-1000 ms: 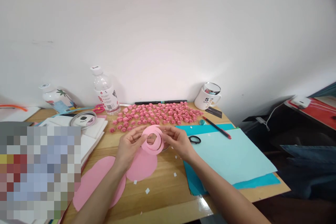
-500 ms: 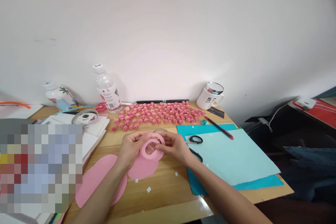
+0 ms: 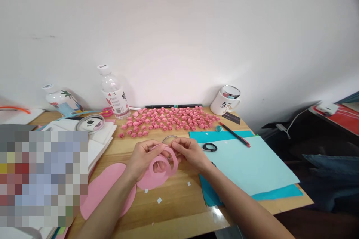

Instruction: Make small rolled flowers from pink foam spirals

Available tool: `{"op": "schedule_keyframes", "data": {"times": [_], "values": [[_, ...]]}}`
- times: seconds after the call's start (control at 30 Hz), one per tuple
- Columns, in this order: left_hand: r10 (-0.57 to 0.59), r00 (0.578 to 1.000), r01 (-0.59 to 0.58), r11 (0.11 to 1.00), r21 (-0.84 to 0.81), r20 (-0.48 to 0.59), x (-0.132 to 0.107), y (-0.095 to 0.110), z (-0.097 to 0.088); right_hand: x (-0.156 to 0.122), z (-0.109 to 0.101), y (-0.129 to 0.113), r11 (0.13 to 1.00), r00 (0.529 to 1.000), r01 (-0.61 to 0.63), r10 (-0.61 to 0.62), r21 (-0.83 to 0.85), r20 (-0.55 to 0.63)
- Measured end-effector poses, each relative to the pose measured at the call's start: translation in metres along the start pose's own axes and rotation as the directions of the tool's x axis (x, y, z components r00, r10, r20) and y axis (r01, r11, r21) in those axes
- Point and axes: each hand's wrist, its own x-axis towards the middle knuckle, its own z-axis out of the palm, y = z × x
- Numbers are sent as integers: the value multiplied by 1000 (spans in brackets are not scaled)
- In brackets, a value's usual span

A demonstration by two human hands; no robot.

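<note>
At least three white scraps (image 3: 159,200) lie on the table just in front of the pink paper spiral (image 3: 175,164), which hangs above a pink disc (image 3: 150,183); more pink paper (image 3: 103,190) spreads to its left. The left hand (image 3: 143,158) has thumb and fingers clamped on the spiral's upper left — and the right hand (image 3: 191,153) has thumb and forefinger pinched together on its upper right. Right of the spiral are one pair of scissors (image 3: 215,147) and one pale blue sheet (image 3: 249,168). Beyond it sit dozens of pink rolls (image 3: 169,119), too crowded for me to count. Farther off stand one mug (image 3: 217,104), right, with a readable "5" — and two bottles (image 3: 110,99), left, their small print illegible.
</note>
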Motion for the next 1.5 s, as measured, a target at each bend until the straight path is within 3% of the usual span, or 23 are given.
{"op": "schedule_keyframes", "data": {"times": [0.17, 0.53, 0.7, 1.0, 1.5], "values": [[11, 996, -11, 1000, 3, 83, -1, -1, 0, 1, -3, 4, 999, 998, 28, -30, 36, 49], [51, 998, -54, 987, 152, 21, -4, 4, 3, 0, 3, 8, 999, 999, 8, -10, 41, 42], [-44, 998, 41, 995, 87, 34, -4, 3, 4, 0, 1, 7, 1000, 1000, 12, -12, 4, 27], [-10, 997, 10, 1000, 6, 81, -4, 3, 2, -2, -2, 1, 996, 998, 57, -55, -62, 39], [-23, 996, 27, 998, -48, 81, -5, 4, 3, -1, -1, 3, 992, 997, -18, 26, 124, -66]]}}
